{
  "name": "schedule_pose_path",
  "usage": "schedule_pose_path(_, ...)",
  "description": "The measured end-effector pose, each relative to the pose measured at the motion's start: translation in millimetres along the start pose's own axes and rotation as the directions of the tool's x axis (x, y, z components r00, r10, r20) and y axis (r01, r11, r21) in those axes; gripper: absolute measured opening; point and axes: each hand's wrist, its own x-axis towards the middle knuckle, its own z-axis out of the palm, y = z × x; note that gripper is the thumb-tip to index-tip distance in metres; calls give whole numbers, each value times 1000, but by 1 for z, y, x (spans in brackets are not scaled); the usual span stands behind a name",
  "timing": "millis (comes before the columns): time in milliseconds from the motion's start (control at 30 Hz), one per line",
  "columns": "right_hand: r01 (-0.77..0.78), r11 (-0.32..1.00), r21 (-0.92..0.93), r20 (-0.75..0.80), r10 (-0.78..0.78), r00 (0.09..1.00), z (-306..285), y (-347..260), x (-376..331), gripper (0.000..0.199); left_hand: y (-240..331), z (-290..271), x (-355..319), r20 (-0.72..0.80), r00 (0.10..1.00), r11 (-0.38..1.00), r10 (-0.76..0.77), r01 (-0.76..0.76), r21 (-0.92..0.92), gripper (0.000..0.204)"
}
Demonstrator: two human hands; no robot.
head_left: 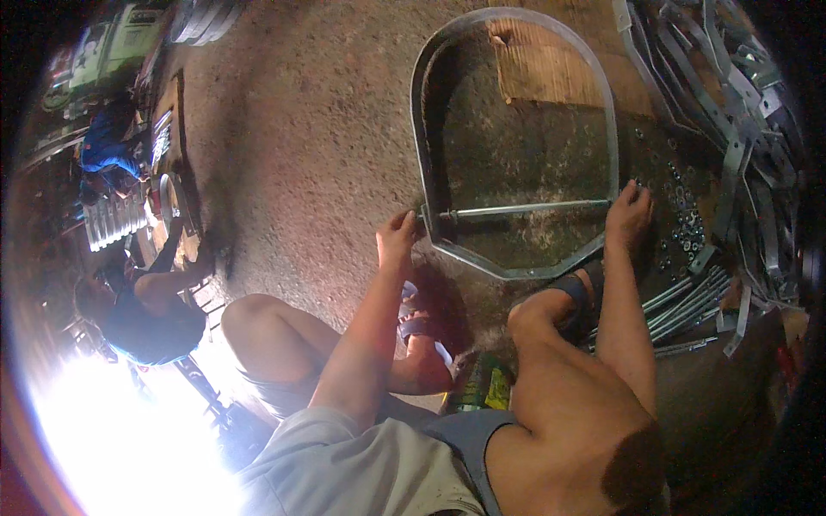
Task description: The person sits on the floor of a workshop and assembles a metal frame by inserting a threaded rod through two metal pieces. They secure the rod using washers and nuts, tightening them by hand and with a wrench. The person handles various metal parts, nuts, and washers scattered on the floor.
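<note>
A large hoop of flat grey metal strip (416, 112), round at the far end and angled at the near end, lies in front of me on the floor. Across its lower part runs a thin metal rod (533, 209), from one side of the strip to the other. My left hand (397, 241) is closed in a pinch beside the rod's left end, outside the hoop. At the right end, my right hand (630, 217) has its fingers closed against the outside of the strip. Whatever small piece either hand pinches is too small or hidden to name.
Loose nuts and washers (687, 219) are scattered right of the hoop, with a bundle of rods (688, 303) nearer me. Bent metal strips (744, 155) pile up at the far right. Cardboard (551, 73) lies under the hoop's far end. Other people (151, 314) work at the left.
</note>
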Motion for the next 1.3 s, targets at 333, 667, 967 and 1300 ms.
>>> schedule_pose_path(333, 224, 973, 46, -121, -217, 969, -9, -16, -9, 34, 13, 8, -4, -52, 990, 989, -133, 136, 59, 35)
schedule_pose_path(667, 758, 380, 530, 492, -866, 91, 18, -117, -81, 26, 15, 8, -9, -48, 981, 979, -190, 193, 60, 29)
schedule_pose_path(967, 703, 511, 494, 592, -790, 159, 25, -119, -78, 29, 19, 2, -16, 22, 980, 980, -197, 197, -7, 30)
schedule_pose_path(1300, 701, 523, 485, 566, -799, 205, 27, -114, -80, 32, 14, 13, -20, 100, 960, 954, -260, 272, -126, 36)
